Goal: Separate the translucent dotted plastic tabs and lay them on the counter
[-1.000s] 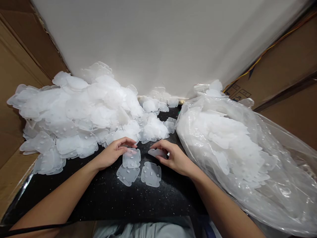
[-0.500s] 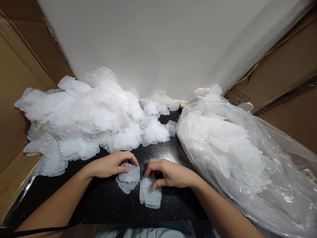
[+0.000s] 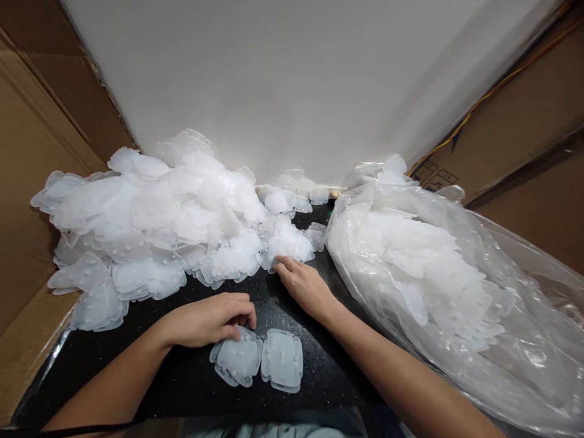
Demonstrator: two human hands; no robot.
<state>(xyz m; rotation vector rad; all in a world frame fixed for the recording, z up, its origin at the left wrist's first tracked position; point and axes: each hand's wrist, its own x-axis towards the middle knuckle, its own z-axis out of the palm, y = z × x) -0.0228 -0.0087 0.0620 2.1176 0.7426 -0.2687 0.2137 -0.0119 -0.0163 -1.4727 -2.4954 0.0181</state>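
Observation:
My left hand rests with curled fingers, a little apart, at the top edge of a small stack of translucent plastic plates, its thumb touching them. These plates are thin, with rounded corners and small raised bumps, and lie slightly fanned out. To the right of them is a second, neater plate stack that neither hand touches. Stretched forward, my right hand has its fingertips on the near edge of a loose cluster of plates; its thumb is hidden.
A large heap of the same plates covers the back left of the black tabletop. On the right lies a clear plastic bag filled with more plates. Cardboard stands at the left, and a pale panel rises behind.
My right hand has left the right stack and moved forward to the loose cluster. The plate my left hand held now lies on the left stack, and both stacks sit slightly lower in view.

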